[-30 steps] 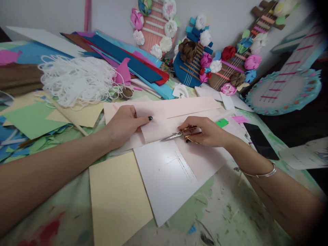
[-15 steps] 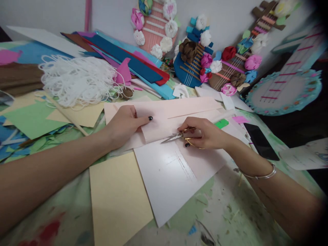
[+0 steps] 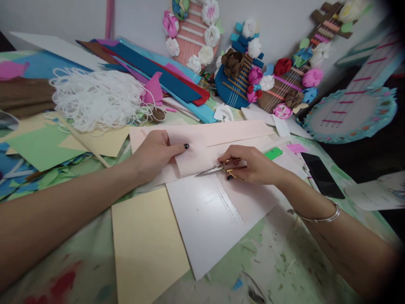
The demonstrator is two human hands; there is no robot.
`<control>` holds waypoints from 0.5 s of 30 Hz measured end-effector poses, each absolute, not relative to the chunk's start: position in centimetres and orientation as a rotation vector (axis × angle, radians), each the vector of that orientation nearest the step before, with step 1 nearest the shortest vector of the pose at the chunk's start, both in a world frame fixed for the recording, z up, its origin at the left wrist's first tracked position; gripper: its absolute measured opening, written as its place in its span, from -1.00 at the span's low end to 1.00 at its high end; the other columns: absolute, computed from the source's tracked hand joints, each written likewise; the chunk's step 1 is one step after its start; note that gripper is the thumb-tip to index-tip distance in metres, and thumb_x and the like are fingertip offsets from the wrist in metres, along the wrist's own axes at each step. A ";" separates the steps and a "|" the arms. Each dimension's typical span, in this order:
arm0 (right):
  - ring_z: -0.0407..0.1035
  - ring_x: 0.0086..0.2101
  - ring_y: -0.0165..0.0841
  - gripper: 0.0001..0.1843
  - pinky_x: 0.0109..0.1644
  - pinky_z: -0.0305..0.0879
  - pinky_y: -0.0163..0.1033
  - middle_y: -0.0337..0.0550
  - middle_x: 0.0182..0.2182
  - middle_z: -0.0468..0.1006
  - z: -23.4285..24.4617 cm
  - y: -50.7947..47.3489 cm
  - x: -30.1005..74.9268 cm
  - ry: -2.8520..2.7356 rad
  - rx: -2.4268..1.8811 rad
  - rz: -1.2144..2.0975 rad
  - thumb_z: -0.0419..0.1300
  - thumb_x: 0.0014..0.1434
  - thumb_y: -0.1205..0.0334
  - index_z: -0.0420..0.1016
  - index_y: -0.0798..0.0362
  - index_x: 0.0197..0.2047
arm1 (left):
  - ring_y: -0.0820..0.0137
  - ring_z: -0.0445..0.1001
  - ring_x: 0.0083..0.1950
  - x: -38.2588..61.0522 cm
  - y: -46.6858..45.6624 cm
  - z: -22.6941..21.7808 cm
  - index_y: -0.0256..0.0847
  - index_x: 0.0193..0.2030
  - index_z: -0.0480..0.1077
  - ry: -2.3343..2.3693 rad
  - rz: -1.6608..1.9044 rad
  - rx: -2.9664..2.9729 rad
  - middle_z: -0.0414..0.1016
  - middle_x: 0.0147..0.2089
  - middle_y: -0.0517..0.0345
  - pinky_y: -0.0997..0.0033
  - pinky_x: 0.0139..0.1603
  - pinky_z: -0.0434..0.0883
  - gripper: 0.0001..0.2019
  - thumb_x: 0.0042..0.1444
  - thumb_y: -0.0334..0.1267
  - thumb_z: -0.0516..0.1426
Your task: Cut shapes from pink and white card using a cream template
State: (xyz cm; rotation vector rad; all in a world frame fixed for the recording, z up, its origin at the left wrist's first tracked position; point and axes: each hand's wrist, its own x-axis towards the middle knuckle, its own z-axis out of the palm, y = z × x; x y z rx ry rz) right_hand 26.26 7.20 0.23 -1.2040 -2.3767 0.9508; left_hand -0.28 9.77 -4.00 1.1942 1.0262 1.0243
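Right at the middle of the table (image 3: 284, 257), pale pink paper (image 3: 199, 162) lies folded over, more pink sheeting spread beneath and behind it. Scissors (image 3: 211, 171) with gold-coloured handles point leftward along its near edge; whether the blades are biting into it cannot be told. Under them sits a glossy white sheet (image 3: 202, 236) carrying thin dark ruled lines and small marks, too fine to read as words. At the right edge a white item (image 3: 373, 192) bears faint script-like marks and part of a drawing, too blurred to make out.

The left hand (image 3: 156, 152) is closed in a pinch on the folded paper, thumb on top, fingers tucked behind. The right hand (image 3: 251, 164) is curled around the scissor handles, fingers partly bent, a silver bangle (image 3: 329, 218) at the wrist.

Just beyond the right hand is a bright green piece (image 3: 274, 153), with a dark phone (image 3: 321, 175) farther right. A cream sheet (image 3: 148, 245) lies beside the white one, on its left. Farther back are tangled white cord (image 3: 95, 99), stacked coloured sheets (image 3: 158, 76) and a blue flower-trimmed paper instrument (image 3: 234, 90).
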 end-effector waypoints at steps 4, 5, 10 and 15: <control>0.47 -0.27 -0.34 -0.62 -0.21 0.47 -0.23 -0.07 -0.18 0.53 0.4 7.1 26.0 -2.447 -1.185 0.826 0.15 -0.05 0.50 0.47 0.06 -0.13 | 0.20 0.54 -0.26 -0.2 9.8 -4.0 -0.25 -0.39 0.50 1.022 1.026 1.193 0.55 -0.36 0.05 0.16 -0.14 0.52 -0.72 -0.20 -0.14 0.37; 0.46 -0.27 -0.34 -0.62 -0.21 0.46 -0.23 -0.07 -0.18 0.53 0.4 7.0 26.0 -2.457 -1.183 0.809 0.15 -0.05 0.50 0.47 0.05 -0.12 | 0.20 0.54 -0.26 -0.2 9.8 -4.0 -0.26 -0.39 0.50 1.020 1.026 1.192 0.54 -0.37 0.05 0.16 -0.13 0.52 -0.73 -0.20 -0.14 0.36; 0.47 -0.28 -0.35 -0.61 -0.24 0.44 -0.26 -0.06 -0.17 0.55 0.3 7.0 25.8 -2.446 -1.195 0.827 0.14 -0.04 0.51 0.47 0.06 -0.11 | 0.24 0.53 -0.27 -0.3 9.8 -4.1 -0.26 -0.36 0.52 1.003 1.030 1.189 0.57 -0.33 0.04 0.18 -0.14 0.52 -0.70 -0.20 -0.13 0.37; 0.47 -0.28 -0.35 -0.61 -0.23 0.42 -0.26 -0.09 -0.19 0.56 0.2 7.1 25.7 -2.445 -1.202 0.814 0.14 -0.02 0.52 0.48 0.05 -0.11 | 0.26 0.52 -0.30 -0.2 9.7 -3.9 -0.26 -0.40 0.51 1.006 1.034 1.161 0.56 -0.36 0.06 0.16 -0.14 0.52 -0.74 -0.21 -0.16 0.37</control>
